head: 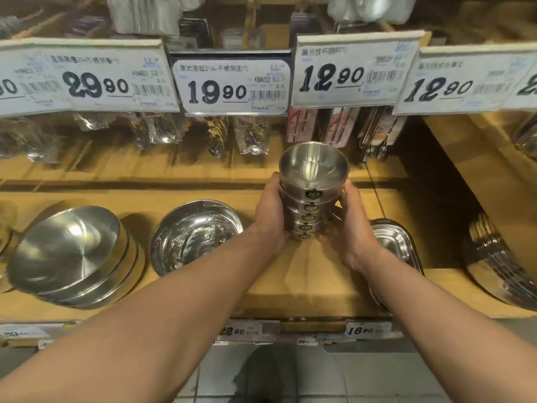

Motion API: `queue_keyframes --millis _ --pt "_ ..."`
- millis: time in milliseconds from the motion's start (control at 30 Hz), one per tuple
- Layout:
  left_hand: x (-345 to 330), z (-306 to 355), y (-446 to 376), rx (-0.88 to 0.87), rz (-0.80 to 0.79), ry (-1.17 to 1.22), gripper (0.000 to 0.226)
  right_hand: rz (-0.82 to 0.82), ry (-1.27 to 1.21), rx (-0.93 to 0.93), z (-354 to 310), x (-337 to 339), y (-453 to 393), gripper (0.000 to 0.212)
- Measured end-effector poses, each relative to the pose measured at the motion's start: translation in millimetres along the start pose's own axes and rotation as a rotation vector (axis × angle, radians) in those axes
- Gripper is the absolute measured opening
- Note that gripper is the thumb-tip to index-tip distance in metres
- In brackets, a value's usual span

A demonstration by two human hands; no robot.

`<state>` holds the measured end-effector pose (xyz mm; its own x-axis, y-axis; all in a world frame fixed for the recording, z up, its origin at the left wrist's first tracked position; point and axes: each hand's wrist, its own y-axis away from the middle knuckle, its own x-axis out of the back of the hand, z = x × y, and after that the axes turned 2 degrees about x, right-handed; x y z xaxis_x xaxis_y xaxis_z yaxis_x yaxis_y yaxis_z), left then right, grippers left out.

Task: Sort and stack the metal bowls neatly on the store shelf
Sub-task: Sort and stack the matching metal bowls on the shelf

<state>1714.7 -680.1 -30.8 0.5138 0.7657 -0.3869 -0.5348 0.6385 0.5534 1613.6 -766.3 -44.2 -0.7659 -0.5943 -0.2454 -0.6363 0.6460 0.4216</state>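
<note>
A stack of several small metal bowls (pixel 312 196), each with a dark round label, stands upright over the wooden shelf (pixel 302 274) right of centre. My left hand (pixel 271 213) grips the stack's left side and my right hand (pixel 350 225) grips its right side. Whether the stack's bottom touches the shelf is hidden by my fingers. To the left lies a tilted stack of large metal bowls (pixel 72 254). A shiny wide bowl stack (pixel 194 234) leans beside it.
Rectangular metal trays (pixel 392 242) lie just right of my right wrist, and a stack of metal plates (pixel 499 266) leans at the far right. Packaged spoons (pixel 252 138) hang behind, under price tags (pixel 235 85). Shelf-edge labels (pixel 366 330) run along the front.
</note>
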Motion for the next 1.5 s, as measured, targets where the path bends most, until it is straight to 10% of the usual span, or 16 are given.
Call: queue_keyframes --millis 1500 --pt "166 137 -32 0.163 0.084 -0.328 0.055 -0.169 0.080 -0.026 28 -141 -57 0.044"
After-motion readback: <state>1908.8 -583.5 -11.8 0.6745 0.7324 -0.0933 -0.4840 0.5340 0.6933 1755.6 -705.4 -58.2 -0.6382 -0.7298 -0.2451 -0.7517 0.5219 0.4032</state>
